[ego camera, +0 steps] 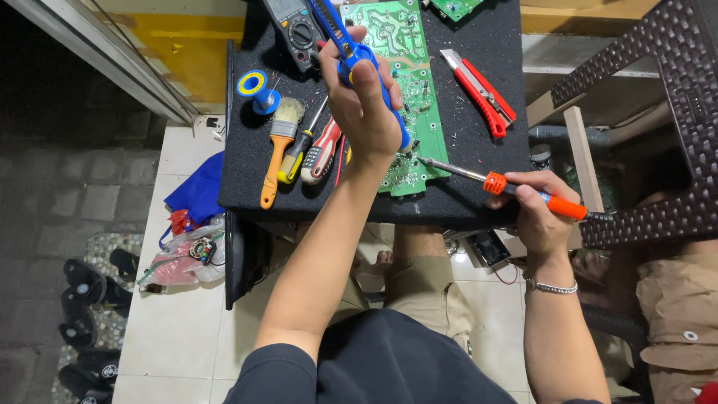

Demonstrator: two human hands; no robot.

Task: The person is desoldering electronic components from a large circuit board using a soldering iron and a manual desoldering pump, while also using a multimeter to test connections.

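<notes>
- Our left hand (364, 112) is clamped on a blue plastic desoldering pump (351, 54), held above the green printed circuit board (400, 90) on the black bench (479, 45).
- Our right hand (540, 213) grips the orange-handled soldering iron (523, 193); its tip is at the board's edge.
- We judge the board light, stiff and fragile; best held by its edges.

Matt black foam mat (464, 202), glossy green circuit board (407, 90), wooden-handled brush (278, 146), metal iron tip (449, 169)

Left hand (364, 105) raised, right hand (540, 213) low (both clenched).
</notes>
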